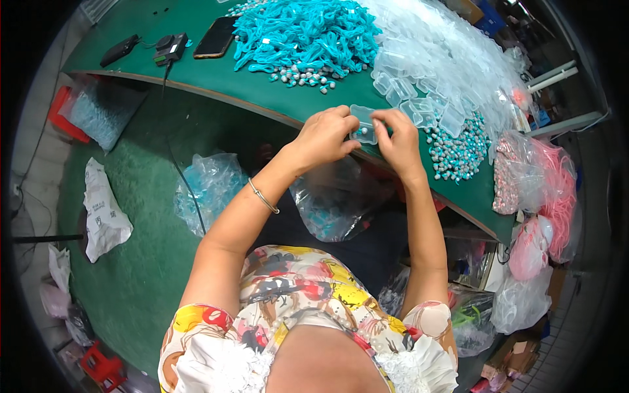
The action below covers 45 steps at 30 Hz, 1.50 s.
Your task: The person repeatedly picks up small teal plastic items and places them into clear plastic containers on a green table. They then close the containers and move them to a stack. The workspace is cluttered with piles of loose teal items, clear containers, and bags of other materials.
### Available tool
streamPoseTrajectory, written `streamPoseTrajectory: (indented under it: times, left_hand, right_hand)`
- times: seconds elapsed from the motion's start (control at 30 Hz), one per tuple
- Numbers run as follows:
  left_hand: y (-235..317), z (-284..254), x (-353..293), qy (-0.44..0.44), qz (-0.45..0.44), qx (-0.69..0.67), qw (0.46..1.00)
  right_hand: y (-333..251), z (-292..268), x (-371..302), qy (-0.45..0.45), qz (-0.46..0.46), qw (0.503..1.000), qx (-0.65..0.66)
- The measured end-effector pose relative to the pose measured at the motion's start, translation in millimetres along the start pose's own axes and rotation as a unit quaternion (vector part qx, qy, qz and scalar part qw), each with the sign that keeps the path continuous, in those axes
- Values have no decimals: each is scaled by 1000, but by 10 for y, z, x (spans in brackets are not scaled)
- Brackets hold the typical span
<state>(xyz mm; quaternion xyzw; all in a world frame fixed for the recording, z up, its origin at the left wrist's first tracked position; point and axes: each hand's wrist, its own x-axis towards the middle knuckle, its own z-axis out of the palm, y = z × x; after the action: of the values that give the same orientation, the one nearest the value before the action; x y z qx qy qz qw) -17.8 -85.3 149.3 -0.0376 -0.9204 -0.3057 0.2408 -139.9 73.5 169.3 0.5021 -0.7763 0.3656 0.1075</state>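
Observation:
Between my hands, at the table's front edge, is a small clear plastic box [362, 116] with a little grey-and-blue piece [364, 131] showing in it. My left hand [322, 136] is closed on the box's left side, thumb and fingers pinching its edge. On the other side, my right hand [400, 143] has curled fingers at the box's right edge; its fingertips are slightly blurred. A heap of turquoise cord loops [308, 33] lies beyond my hands, with grey-and-blue beads [304, 77] along its near side. Another pile of such beads [458, 147] sits right of my right hand.
A large mound of clear plastic boxes [452, 59] covers the table's far right. A phone [215, 37] and a small black device [170, 49] with a cable lie far left. Bags of pink cords [555, 196] hang off the right edge. Plastic bags [213, 187] lie below the table.

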Motion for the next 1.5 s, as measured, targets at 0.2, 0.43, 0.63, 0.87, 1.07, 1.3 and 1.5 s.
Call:
streamPoseTrajectory:
  times: [0.2,0.43,0.63,0.87,1.07,1.3,1.5]
  left_hand:
    - [-88,-29,-44,15,-2,-28,999]
    - [-136,5,-56,36,-17,-60,997]
    - [-105,17,-39,42,-41,-83,995]
    - [-113,25,-8,34,-59,-79,995]
    - [-127,29,-14,36,-55,-79,995]
    - [-137,-45,-38,39,-43,-123,991]
    - [-184,7,-57,64,-40,-148,986]
  right_hand:
    - [159,593,822,24,-60,996,-63]
    - [208,720,956,-3,-38,989,-144]
    - [103,82,373,-19,11,999,-24]
    - [-40,-60,-40,-23,-38,995,-88]
    - [-120,-22,-154,-13,-82,990,-110]
    - [-143,-60,-133,-19,-77,990,-118]
    - [-115,-45,-113,-41,-79,990,-109]
